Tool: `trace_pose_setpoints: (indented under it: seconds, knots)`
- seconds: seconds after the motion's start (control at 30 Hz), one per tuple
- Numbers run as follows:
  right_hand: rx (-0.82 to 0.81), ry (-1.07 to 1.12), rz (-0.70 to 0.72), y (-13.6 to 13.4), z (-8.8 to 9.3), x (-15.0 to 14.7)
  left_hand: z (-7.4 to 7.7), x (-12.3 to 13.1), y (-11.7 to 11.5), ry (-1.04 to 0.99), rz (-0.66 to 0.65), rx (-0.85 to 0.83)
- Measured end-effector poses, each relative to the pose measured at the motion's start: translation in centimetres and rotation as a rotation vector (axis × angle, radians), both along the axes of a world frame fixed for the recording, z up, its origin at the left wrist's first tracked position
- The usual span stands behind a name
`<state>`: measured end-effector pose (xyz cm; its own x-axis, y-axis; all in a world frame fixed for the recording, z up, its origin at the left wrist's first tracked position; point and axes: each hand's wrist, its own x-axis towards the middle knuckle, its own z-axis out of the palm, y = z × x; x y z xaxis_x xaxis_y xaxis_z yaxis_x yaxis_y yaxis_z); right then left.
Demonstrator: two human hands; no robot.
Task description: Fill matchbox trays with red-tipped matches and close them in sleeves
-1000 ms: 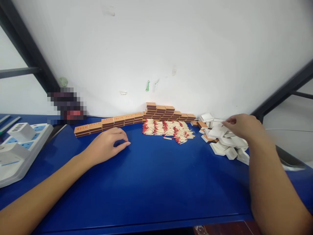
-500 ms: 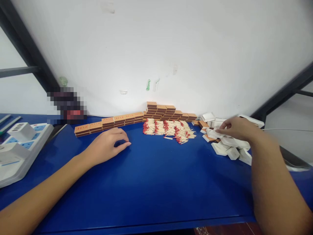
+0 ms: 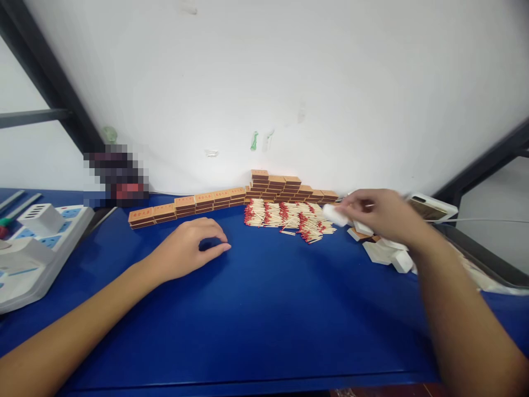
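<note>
Pinched in my right hand is a white matchbox tray, smeared by motion, held just off the right end of the loose matches. Those red-tipped matches lie in a spread pile on the blue table. Below that hand sits a heap of white trays and brown matchbox sleeves, partly hidden by my wrist. My left hand rests on the table, loosely curved, a gap between thumb and fingers and nothing in it. Behind it runs a row of stacked matchboxes, rising to a stepped stack behind the matches.
A white power strip with plugs stands at the left edge. A white device with a cable lies at the right, near a dark flat object. The white wall rises behind the table, with dark metal posts at both sides.
My right hand has moved left from the heap toward the matches, carrying a white tray. My left hand stays on the table in much the same pose. The view has shifted slightly.
</note>
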<state>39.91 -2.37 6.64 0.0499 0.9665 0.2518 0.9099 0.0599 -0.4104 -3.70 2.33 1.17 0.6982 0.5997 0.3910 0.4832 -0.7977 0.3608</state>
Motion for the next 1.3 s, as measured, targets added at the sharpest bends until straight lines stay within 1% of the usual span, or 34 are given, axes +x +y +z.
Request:
trace_pose_setpoints:
  seconds: [0.07,0.13,0.2,0.27,0.33,0.4,0.47,0.57,0.63,0.73,0.83,0.93,1.0,1.1,1.2,1.3]
  knots:
    - [-0.015,0.054,0.259,-0.2,-1.4,-4.8,0.2,0.7,-0.8,-0.017,-0.016,-0.046]
    - [-0.043,0.092,0.477,-0.6,-3.0,-9.4,0.3,1.5,-1.7,-0.027,-0.024,-0.088]
    - [-0.078,0.113,0.600,-1.0,-4.4,-12.8,0.4,2.1,-2.3,-0.022,-0.056,-0.111]
    - [-0.088,0.118,0.628,-1.3,-5.3,-14.4,0.3,2.4,-2.8,0.008,-0.080,-0.150]
    - [-0.094,0.142,0.599,-1.1,-5.6,-14.2,0.2,2.6,-3.1,0.044,-0.110,-0.176]
    - [-0.075,0.136,0.521,-0.5,-5.5,-12.9,-0.1,2.6,-3.2,0.073,-0.131,-0.183]
    - [-0.036,0.049,0.412,0.4,-5.4,-11.1,-0.3,2.6,-3.3,0.090,-0.135,-0.176]
    - [-0.046,-0.105,0.292,1.6,-5.5,-8.9,-0.4,2.7,-3.3,0.109,-0.130,-0.159]
    - [-0.075,-0.128,0.251,2.1,-5.7,-8.3,-0.4,2.8,-3.3,0.113,-0.136,-0.152]
    - [-0.124,-0.131,0.240,2.4,-5.8,-8.4,-0.5,2.8,-3.1,0.100,-0.151,-0.142]
    - [-0.170,-0.124,0.253,2.2,-5.5,-9.0,-0.7,2.9,-2.9,0.088,-0.151,-0.135]
    - [-0.172,-0.061,0.297,1.4,-4.8,-9.9,-0.9,3.0,-2.9,0.084,-0.133,-0.135]
    - [-0.154,0.001,0.361,0.5,-4.4,-10.8,-1.0,3.2,-3.1,0.083,-0.114,-0.107]
    - [-0.148,0.053,0.494,-1.1,-4.0,-12.5,-1.2,3.5,-3.4,0.093,-0.106,-0.052]
    - [-0.172,0.010,0.608,-2.3,-3.9,-13.9,-1.4,3.8,-3.7,0.104,-0.119,-0.035]
    - [-0.204,-0.046,0.668,-2.8,-4.1,-14.5,-1.5,4.0,-3.8,0.099,-0.130,-0.035]
